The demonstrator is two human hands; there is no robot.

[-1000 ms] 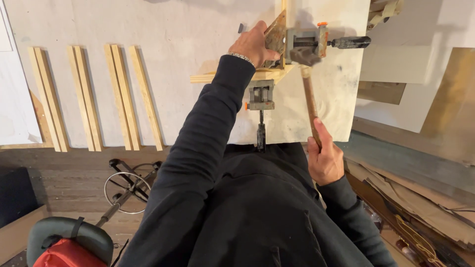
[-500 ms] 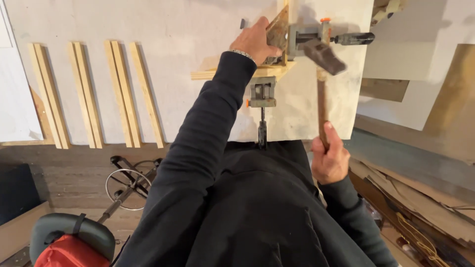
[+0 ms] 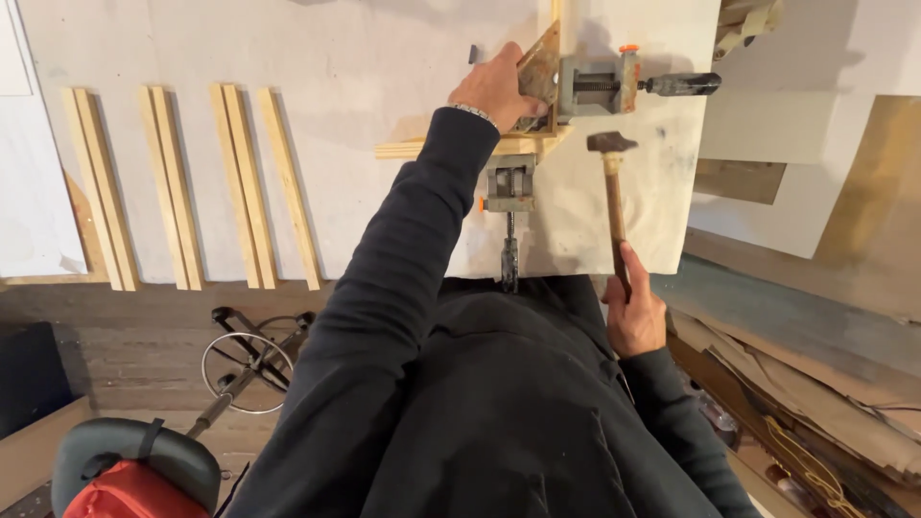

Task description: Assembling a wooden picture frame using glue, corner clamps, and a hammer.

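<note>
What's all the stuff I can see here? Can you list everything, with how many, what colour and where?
Hammer: one, dark head, brown wooden handle, held upright right of the clamp.
Corner clamp: one, grey metal with orange tips, two screw handles, at the top middle of the table.
Clamped frame strips: two, pale wood, meeting at a corner in the clamp.
Loose wood strips: about seven, pale wood, laid side by side on the left of the table.
Table: one, whitish top.
Stool: one, dark seat over a red part, lower left.
Boards and card: a stack, brown, lower right.
Left hand: on the clamped corner.
Right hand: gripping the hammer handle.
</note>
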